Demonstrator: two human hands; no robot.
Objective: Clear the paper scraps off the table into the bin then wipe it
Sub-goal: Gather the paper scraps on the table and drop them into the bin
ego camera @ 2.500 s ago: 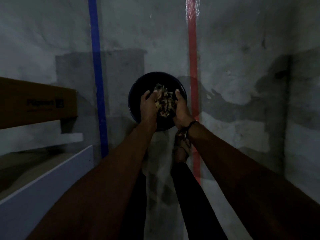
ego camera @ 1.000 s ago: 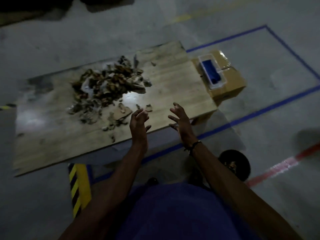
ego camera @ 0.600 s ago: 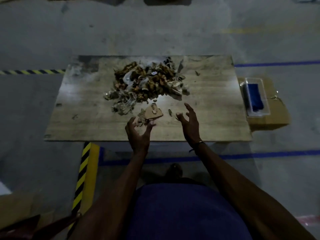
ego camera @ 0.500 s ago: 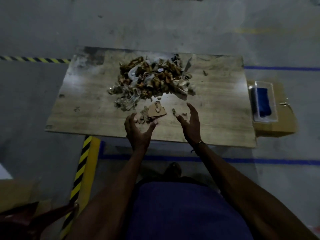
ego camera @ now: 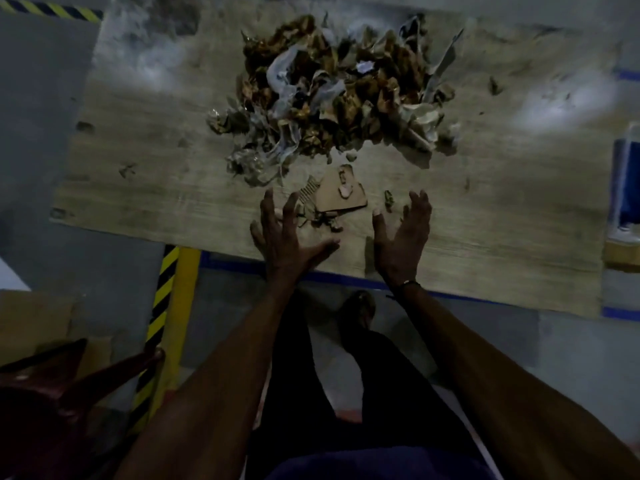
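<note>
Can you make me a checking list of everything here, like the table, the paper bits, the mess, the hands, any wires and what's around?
Surface: wooden table, smudged, pale glare patches.
Job's things: big paper scrap pile mid-table; flat cardboard piece and small bits nearer the edge. Bin not seen.
Clutter: stray crumbs right of the pile.
Hands: left hand and right hand open, empty, flanking the cardboard piece.
Cables: nothing seen.
Surroundings: grey floor, yellow-black striped post, blue object at the right edge.

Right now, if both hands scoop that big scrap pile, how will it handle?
Probably light and loose: the scrap pile is crumpled strips and torn bits, so pieces would likely spill. The flat cardboard piece nearer the left hand and right hand looks stiffer.
</note>
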